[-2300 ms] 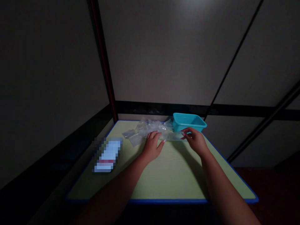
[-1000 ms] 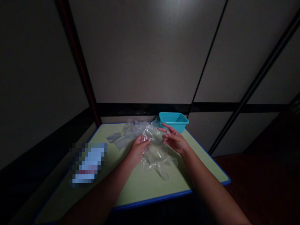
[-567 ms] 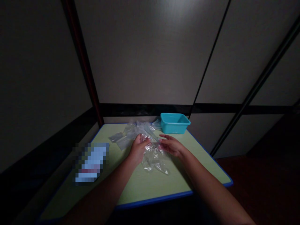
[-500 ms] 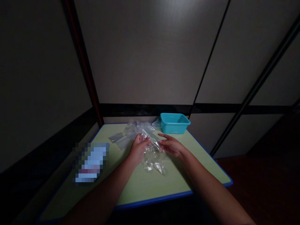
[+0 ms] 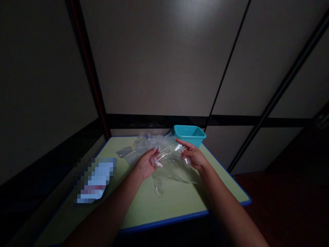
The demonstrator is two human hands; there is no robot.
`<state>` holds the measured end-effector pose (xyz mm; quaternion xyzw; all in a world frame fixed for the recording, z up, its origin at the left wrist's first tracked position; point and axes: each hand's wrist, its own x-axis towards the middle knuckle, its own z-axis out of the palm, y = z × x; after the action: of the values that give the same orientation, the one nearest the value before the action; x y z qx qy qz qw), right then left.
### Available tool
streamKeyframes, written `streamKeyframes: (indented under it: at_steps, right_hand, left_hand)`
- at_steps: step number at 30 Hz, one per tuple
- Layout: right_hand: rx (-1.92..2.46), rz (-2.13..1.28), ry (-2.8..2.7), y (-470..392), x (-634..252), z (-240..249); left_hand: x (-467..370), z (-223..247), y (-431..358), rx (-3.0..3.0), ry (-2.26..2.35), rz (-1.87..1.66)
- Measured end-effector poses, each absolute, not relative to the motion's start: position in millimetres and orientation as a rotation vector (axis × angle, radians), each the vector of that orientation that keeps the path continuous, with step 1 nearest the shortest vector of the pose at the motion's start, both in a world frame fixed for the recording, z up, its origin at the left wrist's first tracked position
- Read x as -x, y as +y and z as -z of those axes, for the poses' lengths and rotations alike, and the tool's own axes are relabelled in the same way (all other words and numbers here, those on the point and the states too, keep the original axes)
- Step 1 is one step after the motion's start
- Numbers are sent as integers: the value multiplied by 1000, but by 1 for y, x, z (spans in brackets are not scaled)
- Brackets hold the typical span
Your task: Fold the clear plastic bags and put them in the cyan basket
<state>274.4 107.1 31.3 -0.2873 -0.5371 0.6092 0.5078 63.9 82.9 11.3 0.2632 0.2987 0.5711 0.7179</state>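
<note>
A clear plastic bag stretches between my two hands above the table, its lower part hanging toward me. My left hand grips the bag's left side, thumb on top. On the other side my right hand holds the bag between thumb and fingers, with the index finger extended toward the back. Behind the hands, a pile of more clear plastic bags lies crumpled on the table. Some of that pile is hidden by the held bag.
The light green table has a blue edge. A turquoise plastic basket stands at its back right, partly behind my right hand. At the left lies a blurred-out flat object, like a phone. Panelled walls rise behind the table.
My hands have moved apart, the right one to the right and the left one slightly left. The bunched bag between them is now spread wider.
</note>
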Motion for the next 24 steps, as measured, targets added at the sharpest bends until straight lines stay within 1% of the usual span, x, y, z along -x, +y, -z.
streamKeyframes:
  at_steps: [7, 13, 17, 21, 24]
  right_hand:
    - [695, -1363, -1235, 109, -277, -33]
    - [736, -1343, -1198, 112, -278, -32]
    - [822, -1284, -1223, 117, -280, -26]
    - [1183, -1224, -1320, 124, -283, -12]
    - [1352, -1126, -1380, 130, -285, -3]
  left_hand:
    - [-68, -11, 79, -660, 566, -1224]
    - [-65, -10, 80, -711, 533, -1244]
    - [-62, -3, 86, -802, 817, -1199]
    - [-58, 3, 91, -946, 1126, -1227]
    - [-51, 3, 93, -1112, 1233, -1237]
